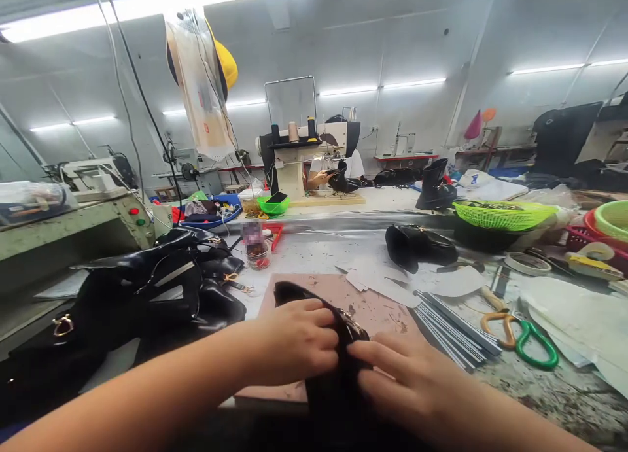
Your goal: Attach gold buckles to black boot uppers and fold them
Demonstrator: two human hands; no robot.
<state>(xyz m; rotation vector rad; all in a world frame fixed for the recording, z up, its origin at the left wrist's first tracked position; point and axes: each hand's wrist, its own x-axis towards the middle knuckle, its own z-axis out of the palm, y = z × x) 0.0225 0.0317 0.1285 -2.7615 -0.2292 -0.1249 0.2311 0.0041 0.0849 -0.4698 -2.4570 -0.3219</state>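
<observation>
Bare forearms [161, 386] reach in from both lower corners, and between them lies a black leather piece [336, 403], its near end running down out of sight at the bottom edge of the view. Its long axis points away from the wearer, the far end tipping toward the left over a pinkish board [383, 301]. Everything seems to turn on its right-hand edge, where gold-toned trim [350, 324] runs: that edge lies just left of the right hand [412, 380], whose fingertips meet it below the trim. Those fingers are slightly bent and a little parted; whether they pinch the leather or merely press on it, I cannot tell. From the other side the left hand [301, 344] crosses over the piece, fingers curled tightly around it, the thumb hidden. So the leather sits directly under the left fingers and immediately to the left of the right ones, both hands about equally near the trim, the left slightly farther up the piece
</observation>
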